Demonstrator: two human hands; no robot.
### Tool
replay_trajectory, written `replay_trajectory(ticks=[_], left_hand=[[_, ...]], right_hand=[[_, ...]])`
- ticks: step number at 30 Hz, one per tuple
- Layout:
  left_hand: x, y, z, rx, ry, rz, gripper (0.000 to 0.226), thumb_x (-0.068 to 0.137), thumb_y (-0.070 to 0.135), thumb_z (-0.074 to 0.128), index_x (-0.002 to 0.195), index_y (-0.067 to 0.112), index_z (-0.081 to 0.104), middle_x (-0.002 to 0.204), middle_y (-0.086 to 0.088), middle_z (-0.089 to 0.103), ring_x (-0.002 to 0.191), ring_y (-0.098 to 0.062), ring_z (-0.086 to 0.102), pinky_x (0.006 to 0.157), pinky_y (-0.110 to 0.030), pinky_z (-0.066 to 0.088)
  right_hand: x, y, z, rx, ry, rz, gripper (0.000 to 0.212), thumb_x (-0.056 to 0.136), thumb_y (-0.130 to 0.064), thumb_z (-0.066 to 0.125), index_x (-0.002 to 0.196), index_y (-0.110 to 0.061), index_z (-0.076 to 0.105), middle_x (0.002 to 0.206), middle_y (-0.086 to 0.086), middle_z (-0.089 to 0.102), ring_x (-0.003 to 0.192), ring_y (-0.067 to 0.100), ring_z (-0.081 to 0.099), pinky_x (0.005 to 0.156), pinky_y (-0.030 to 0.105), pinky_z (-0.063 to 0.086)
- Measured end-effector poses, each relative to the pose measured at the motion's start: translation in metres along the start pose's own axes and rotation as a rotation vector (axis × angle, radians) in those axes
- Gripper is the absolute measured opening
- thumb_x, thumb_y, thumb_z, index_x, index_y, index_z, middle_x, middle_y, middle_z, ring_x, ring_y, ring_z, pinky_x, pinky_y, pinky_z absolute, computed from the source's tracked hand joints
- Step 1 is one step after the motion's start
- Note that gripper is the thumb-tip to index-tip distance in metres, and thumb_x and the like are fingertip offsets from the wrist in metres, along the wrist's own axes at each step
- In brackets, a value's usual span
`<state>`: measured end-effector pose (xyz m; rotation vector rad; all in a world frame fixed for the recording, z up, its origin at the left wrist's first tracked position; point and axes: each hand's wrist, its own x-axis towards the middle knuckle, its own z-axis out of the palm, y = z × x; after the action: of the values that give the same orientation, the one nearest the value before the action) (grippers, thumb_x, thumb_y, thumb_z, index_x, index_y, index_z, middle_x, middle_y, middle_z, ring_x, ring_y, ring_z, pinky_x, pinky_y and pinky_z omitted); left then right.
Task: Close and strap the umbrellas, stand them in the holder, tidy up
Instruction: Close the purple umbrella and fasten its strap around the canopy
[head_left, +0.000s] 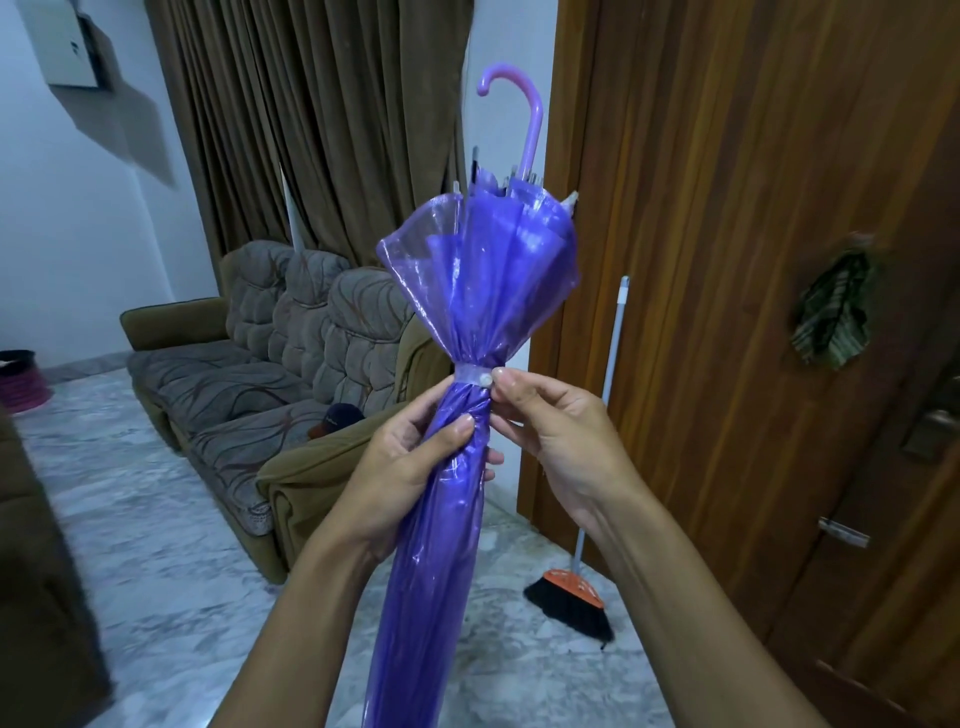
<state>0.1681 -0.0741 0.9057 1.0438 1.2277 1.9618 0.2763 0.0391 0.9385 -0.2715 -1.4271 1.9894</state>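
Marble floor (156, 571), sofa (249, 374), broom (571, 597) by wooden door (727, 260), purple umbrella (488, 270) closed, handle up, left hand (400, 467) gripping its folded canopy, right hand (556, 447) pinching strap (467, 375) at snap

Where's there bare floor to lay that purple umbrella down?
Bare marble floor lies between the sofa and the dark furniture at left; a smaller patch sits between the sofa arm and the broom. Crowded: the sofa seat holds a cap, and the umbrella hides floor below.
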Motion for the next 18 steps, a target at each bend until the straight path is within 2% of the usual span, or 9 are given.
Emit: replay_trajectory(ticks=[4, 6, 11, 14, 18], left_hand=[[-0.001, -0.001, 0.002, 0.253, 0.097, 0.106, 0.053, 0.084, 0.018, 0.067, 0.136, 0.02, 0.056, 0.118, 0.001, 0.072, 0.099, -0.008, 0.07, 0.077, -0.016, 0.053], [0.0, -0.002, 0.005, 0.371, 0.121, 0.177, 0.057, 0.084, 0.02, 0.069, 0.139, 0.021, 0.052, 0.125, 0.005, 0.068, 0.111, -0.005, 0.065, 0.085, -0.014, 0.05], [-0.001, -0.004, 0.011, 0.437, 0.149, 0.284, 0.055, 0.089, 0.011, 0.069, 0.135, 0.034, 0.048, 0.12, -0.002, 0.067, 0.106, -0.016, 0.068, 0.089, -0.03, 0.055], [-0.002, -0.005, 0.011, 0.525, 0.169, 0.309, 0.049, 0.089, 0.013, 0.069, 0.129, 0.039, 0.054, 0.117, 0.002, 0.067, 0.107, -0.012, 0.066, 0.091, -0.028, 0.054], [-0.003, -0.005, 0.012, 0.524, 0.16, 0.305, 0.05, 0.089, 0.014, 0.069, 0.13, 0.038, 0.054, 0.119, 0.003, 0.067, 0.109, -0.014, 0.066, 0.093, -0.03, 0.052]], right_hand=[[0.001, 0.0, -0.004, 0.035, -0.028, 0.072, 0.028, 0.093, -0.011, 0.061, 0.116, 0.003, 0.068, 0.105, 0.014, 0.074, 0.088, 0.012, 0.071, 0.089, 0.025, 0.057], [0.001, 0.0, -0.005, 0.079, -0.038, 0.104, 0.025, 0.094, -0.011, 0.059, 0.115, -0.001, 0.069, 0.104, 0.011, 0.075, 0.091, 0.012, 0.072, 0.088, 0.024, 0.057], [0.001, -0.003, -0.006, 0.06, -0.036, 0.12, 0.027, 0.095, -0.012, 0.059, 0.119, -0.005, 0.068, 0.111, 0.01, 0.074, 0.099, 0.015, 0.07, 0.089, 0.024, 0.056], [0.001, 0.0, -0.006, 0.024, 0.003, 0.104, 0.026, 0.094, -0.01, 0.06, 0.118, -0.005, 0.068, 0.116, 0.014, 0.072, 0.104, 0.019, 0.068, 0.094, 0.028, 0.053], [0.0, 0.006, -0.006, 0.032, 0.051, 0.059, 0.029, 0.091, -0.016, 0.065, 0.118, -0.004, 0.069, 0.112, 0.016, 0.073, 0.101, 0.022, 0.069, 0.098, 0.033, 0.053]])
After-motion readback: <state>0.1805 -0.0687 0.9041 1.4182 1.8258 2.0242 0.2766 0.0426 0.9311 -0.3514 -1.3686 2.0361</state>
